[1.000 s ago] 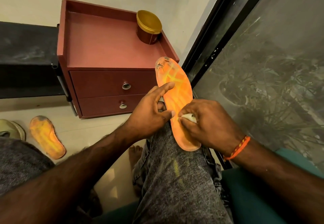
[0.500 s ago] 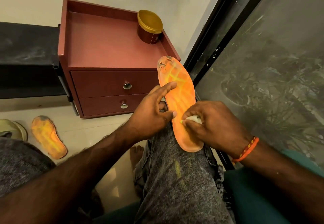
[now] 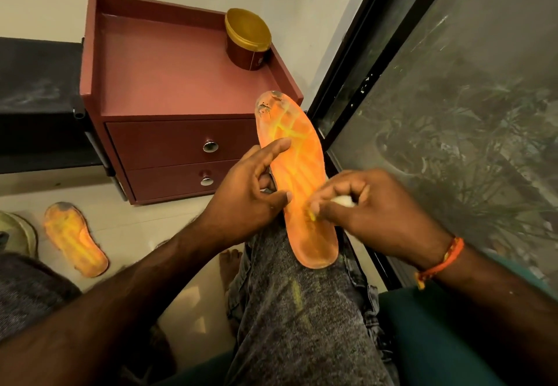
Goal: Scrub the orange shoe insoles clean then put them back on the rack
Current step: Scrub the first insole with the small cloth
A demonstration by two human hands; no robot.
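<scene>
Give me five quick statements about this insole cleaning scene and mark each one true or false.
1. The left hand grips the orange insole at its edge. True.
2. The right hand is empty. False: it pinches a small white wad against the insole.
3. A second insole lies on the floor. True.
4. The gold-lidded jar stands on the floor beside the drawers. False: it stands on top of the red drawer unit, in its back corner.
5. The held insole rests on the person's knee. True.
</scene>
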